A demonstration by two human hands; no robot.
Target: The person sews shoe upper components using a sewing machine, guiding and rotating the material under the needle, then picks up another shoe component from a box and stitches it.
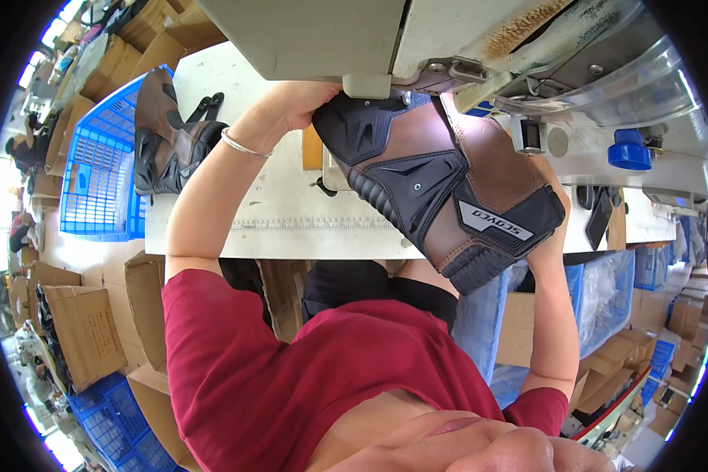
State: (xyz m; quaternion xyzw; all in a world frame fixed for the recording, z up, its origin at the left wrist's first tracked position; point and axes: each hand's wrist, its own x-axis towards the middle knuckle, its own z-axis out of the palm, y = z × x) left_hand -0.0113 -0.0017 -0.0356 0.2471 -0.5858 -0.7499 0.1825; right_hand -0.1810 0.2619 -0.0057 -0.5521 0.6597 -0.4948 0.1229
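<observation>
A brown and black boot upper (417,185) with ribbed padding lies tilted beneath the sewing machine head (315,39). My left hand (305,104) grips its far left end; the fingertips are partly hidden by the machine. At its right end my right hand (557,236) is wrapped round the edge from behind, with most of the fingers out of sight. A bright light falls on the brown panel close to the machine. The stitching point itself is hidden by the machine body.
Another brown and black boot upper (173,145) rests on the white table (197,228) at the left, against a blue crate (102,181). A ruler strip (307,224) runs near the table's front edge. A dark phone-like object (599,220) lies right. Cardboard boxes (82,334) stand on the floor.
</observation>
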